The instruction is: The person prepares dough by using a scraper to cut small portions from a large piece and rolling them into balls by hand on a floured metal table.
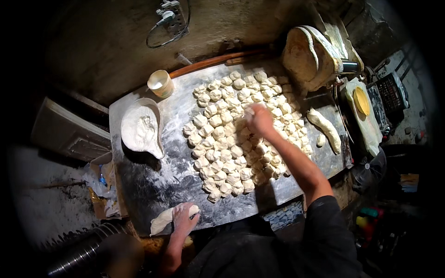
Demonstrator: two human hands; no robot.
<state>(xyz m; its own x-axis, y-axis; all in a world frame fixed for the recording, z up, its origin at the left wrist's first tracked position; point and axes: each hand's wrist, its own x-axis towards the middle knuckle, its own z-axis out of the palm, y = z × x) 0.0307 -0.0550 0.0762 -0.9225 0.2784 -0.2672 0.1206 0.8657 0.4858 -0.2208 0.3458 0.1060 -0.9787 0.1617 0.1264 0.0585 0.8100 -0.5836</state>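
Observation:
My left hand (183, 219) rests around a thick roll of dough (162, 221) at the near left edge of the floured table (139, 187). My right hand (259, 120), slightly blurred, is over the far middle of a broad patch of dough pieces (222, 153) set close together. Whether it holds a piece cannot be told. A scoop-shaped container of flour (139, 128) stands on the left of the table. Another dough roll (325, 129) lies at the right, with one small dough lump (321, 140) beside it.
A tub with white contents (161, 84) stands at the back left. Wooden rods (212, 62) lie along the back edge. A floury machine (309, 59) occupies the back right corner, near a yellow oval dish (361, 100). A cardboard box with plastic bags (104, 187) is beside the left edge.

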